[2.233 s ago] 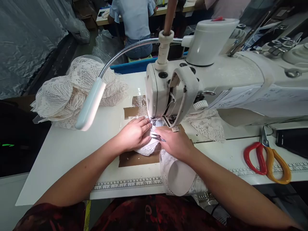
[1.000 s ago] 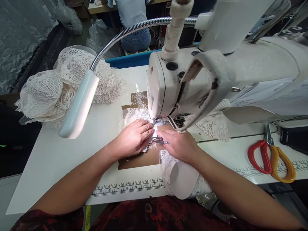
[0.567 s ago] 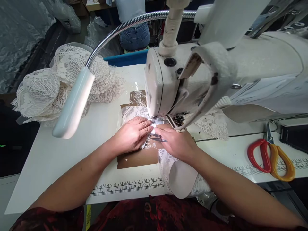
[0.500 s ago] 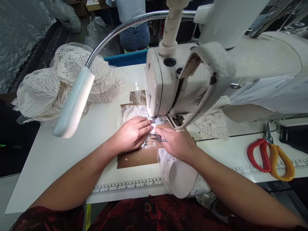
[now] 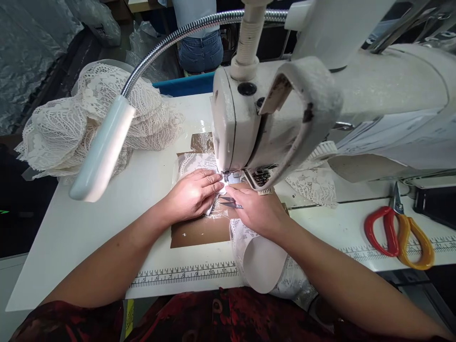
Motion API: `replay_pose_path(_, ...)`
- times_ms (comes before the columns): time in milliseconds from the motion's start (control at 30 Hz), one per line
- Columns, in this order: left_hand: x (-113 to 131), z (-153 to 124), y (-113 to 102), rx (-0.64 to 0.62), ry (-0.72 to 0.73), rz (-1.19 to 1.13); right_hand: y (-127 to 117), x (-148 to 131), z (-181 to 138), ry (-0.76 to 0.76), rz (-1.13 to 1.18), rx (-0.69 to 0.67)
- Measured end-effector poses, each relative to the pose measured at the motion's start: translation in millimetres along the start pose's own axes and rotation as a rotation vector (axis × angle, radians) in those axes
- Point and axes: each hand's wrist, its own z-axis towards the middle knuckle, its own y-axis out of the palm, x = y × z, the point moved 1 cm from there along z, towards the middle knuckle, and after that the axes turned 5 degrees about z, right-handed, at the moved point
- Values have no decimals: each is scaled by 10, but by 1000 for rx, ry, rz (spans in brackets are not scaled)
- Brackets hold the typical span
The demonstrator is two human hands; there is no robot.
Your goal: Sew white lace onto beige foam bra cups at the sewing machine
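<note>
My left hand (image 5: 192, 194) flat, grip released, pressing lace piece (image 5: 193, 164) at frame centre, under sewing machine (image 5: 235, 128) head. My right hand (image 5: 258, 211) beside it, grip grasping thread snips (image 5: 231, 204), blades pointing left.

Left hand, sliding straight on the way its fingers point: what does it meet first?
Most likely the sewing machine's presser foot, just past the fingers of the left hand. The right hand, holding thread snips, sits close beside that line.
</note>
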Motion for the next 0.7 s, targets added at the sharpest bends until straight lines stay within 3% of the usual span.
replay_pose_path(200,-4,-23,33,-28,-107,27,-22,-2,-10,-20,58,22)
replay_pose_path(300,17,-37,59,-25,-157,36,-177,36,-33,-71,246,50)
replay_pose_path(367,32,-52,73,-15,-178,44,-311,100,-96,-17,330,22)
replay_pose_path(500,61,-92,88,-16,-191,84,-467,286,-387,130,374,-108)
replay_pose_path(700,150,-133,-3,-78,-277,115,-293,417,-926,227,411,-205)
